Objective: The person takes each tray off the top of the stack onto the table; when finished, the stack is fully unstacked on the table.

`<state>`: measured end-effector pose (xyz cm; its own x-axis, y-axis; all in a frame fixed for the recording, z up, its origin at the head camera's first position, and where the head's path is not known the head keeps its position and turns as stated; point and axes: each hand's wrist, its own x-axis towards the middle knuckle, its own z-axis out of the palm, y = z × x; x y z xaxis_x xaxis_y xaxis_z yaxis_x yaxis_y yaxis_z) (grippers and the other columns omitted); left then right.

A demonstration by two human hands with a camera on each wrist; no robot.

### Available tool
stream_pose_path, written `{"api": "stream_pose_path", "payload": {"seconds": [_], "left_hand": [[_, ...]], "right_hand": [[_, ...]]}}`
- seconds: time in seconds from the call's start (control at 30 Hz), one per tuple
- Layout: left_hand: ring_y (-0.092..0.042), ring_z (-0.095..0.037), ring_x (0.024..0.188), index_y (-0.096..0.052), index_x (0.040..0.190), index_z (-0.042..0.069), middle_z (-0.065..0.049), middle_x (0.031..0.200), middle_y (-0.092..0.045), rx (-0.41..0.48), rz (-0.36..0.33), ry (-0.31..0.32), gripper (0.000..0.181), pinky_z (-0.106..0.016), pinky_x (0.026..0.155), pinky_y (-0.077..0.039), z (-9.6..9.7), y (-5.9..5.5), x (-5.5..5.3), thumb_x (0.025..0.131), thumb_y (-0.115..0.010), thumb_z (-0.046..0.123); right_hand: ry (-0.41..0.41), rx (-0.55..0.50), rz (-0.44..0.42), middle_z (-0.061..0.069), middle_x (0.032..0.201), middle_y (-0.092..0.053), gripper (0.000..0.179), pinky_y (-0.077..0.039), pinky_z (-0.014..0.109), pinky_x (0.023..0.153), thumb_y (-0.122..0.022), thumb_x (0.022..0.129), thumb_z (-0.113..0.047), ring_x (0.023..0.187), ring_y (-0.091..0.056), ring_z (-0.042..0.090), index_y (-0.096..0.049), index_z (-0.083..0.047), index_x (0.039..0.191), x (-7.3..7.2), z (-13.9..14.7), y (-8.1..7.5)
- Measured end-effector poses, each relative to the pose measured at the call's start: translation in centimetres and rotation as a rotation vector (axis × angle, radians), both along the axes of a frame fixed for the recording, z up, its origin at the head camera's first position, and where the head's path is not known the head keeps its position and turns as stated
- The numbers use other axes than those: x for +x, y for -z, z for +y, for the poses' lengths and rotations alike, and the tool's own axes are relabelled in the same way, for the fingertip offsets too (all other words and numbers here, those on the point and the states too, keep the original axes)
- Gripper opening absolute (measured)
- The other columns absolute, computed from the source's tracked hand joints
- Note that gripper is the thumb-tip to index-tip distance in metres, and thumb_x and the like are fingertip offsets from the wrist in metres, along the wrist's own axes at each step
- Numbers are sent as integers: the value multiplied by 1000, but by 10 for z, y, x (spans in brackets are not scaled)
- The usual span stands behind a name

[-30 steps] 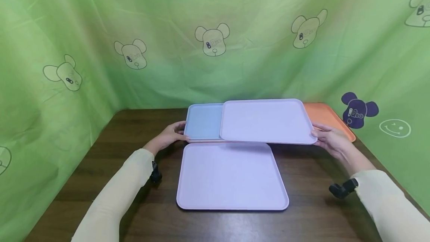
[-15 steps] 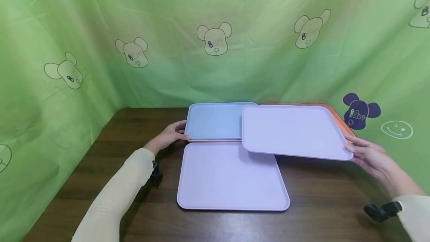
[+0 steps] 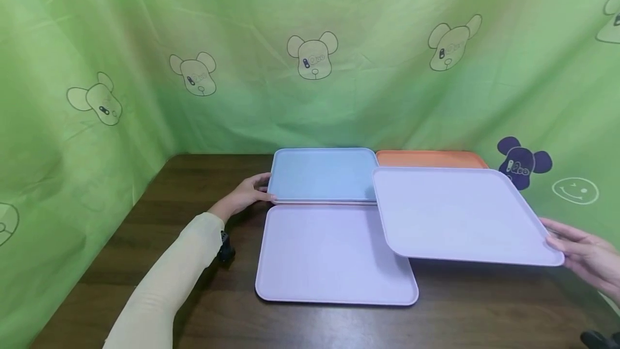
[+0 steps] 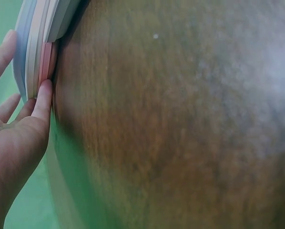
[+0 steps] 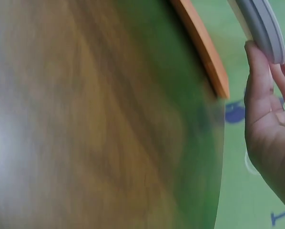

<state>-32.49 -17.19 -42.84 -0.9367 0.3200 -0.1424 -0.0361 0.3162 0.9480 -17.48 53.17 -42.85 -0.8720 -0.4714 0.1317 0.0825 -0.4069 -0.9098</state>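
My right hand (image 3: 591, 255) grips the right front corner of a lavender rectangular tray (image 3: 465, 214), raised and slightly tilted at the right. In the right wrist view, the raised tray's edge (image 5: 261, 28) sits between thumb and fingers. My left hand (image 3: 247, 196) holds the left edge of a stack topped by a blue tray (image 3: 323, 175). Several layered rims, a pink one (image 4: 45, 64) among them, show at the fingers in the left wrist view. A second lavender tray (image 3: 329, 255) lies in front of the stack, its right side partly covered by the raised tray.
An orange tray (image 3: 431, 158) lies at the back right, mostly hidden behind the raised tray. Everything rests on a dark wooden table (image 3: 223, 311). Green cloth (image 3: 232, 106) with cartoon heads hangs close behind the table and along its sides.
My right hand has drawn the lavender tray off the blue tray, rightward and toward me, uncovering the whole blue tray top. My left hand has stayed at the stack.
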Motion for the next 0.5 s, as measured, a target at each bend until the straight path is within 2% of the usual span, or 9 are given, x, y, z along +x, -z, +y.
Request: {"api": "stream_pose_path", "payload": {"seconds": [0.17,0.23,0.43,0.5], "left_hand": [[-41,-32,133,-34,151,8,-12,150,-38,-17,5,-5,82,-45,108,-33,2,-2,0,82,-79,12],[-41,-32,133,-33,151,8,-12,150,-37,-23,12,-5,82,-46,108,-33,2,-3,-1,82,-79,14],[-41,-32,133,-35,150,11,-11,150,-38,-32,8,-13,80,-46,108,-33,3,-4,-3,82,-79,15],[-41,-31,133,-36,150,11,-11,149,-38,-28,4,-8,80,-46,108,-33,3,-4,-3,82,-79,14]], "right_hand": [[-74,-31,57,12,124,-64,61,-52,34,87,-19,98,18,109,-63,24,-55,-10,138,9,23,15],[-84,-40,55,11,124,-64,61,-52,35,86,-19,98,18,109,-63,24,-56,-10,138,12,33,20],[-73,52,28,2,118,-67,64,-55,34,80,-18,101,12,103,-66,21,-60,-21,135,19,59,33],[-99,74,18,1,116,-68,64,-55,32,79,-19,101,10,101,-66,20,-60,-25,135,21,66,37]]}}
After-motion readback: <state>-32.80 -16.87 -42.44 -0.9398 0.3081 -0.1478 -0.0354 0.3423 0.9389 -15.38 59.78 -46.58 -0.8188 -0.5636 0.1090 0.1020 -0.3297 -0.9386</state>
